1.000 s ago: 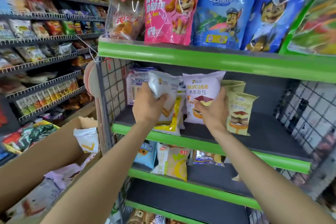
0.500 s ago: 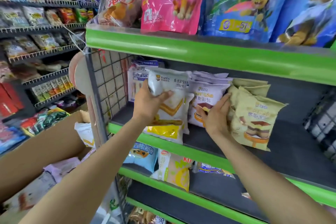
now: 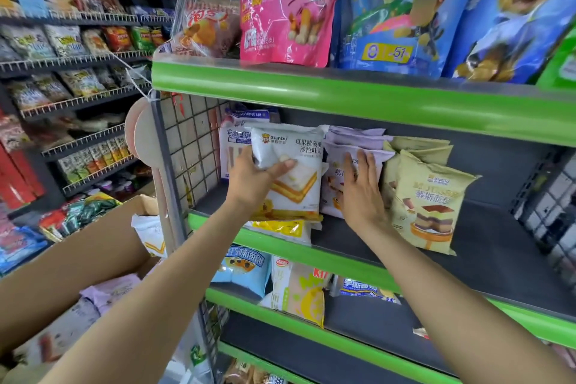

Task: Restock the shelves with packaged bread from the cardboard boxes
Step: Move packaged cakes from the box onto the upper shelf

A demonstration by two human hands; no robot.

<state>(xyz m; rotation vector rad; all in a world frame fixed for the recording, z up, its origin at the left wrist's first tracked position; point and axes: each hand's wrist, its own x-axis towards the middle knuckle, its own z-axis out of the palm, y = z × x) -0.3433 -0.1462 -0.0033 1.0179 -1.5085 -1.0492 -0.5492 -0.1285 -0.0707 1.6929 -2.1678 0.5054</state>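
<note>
My left hand (image 3: pixel 252 181) grips a white XianDu toast bread pack (image 3: pixel 296 178) and holds it upright at the left of the middle shelf (image 3: pixel 486 243), over a yellow-bottomed pack (image 3: pixel 280 229). With straight fingers my right hand (image 3: pixel 358 193) presses flat against the pale purple mousse bread packs (image 3: pixel 352 146). Beige mousse bread packs (image 3: pixel 427 196) stand just right of that hand. The cardboard box (image 3: pixel 78 246) sits at lower left and holds more packs, a white one (image 3: pixel 149 234) and a purple one (image 3: pixel 109 290) among them.
Large pink (image 3: pixel 290 6) and blue (image 3: pixel 392 12) snack bags stand on the top shelf. A wire grid panel (image 3: pixel 190 153) closes the shelf's left end. Bread packs (image 3: pixel 296 293) stand on the lower shelf. Snack racks (image 3: pixel 68 65) fill the left aisle. The middle shelf's right part is bare.
The white toast pack has come down to stand on the shelf in my left hand. My right hand has slid up flat against the purple packs. The view moved closer.
</note>
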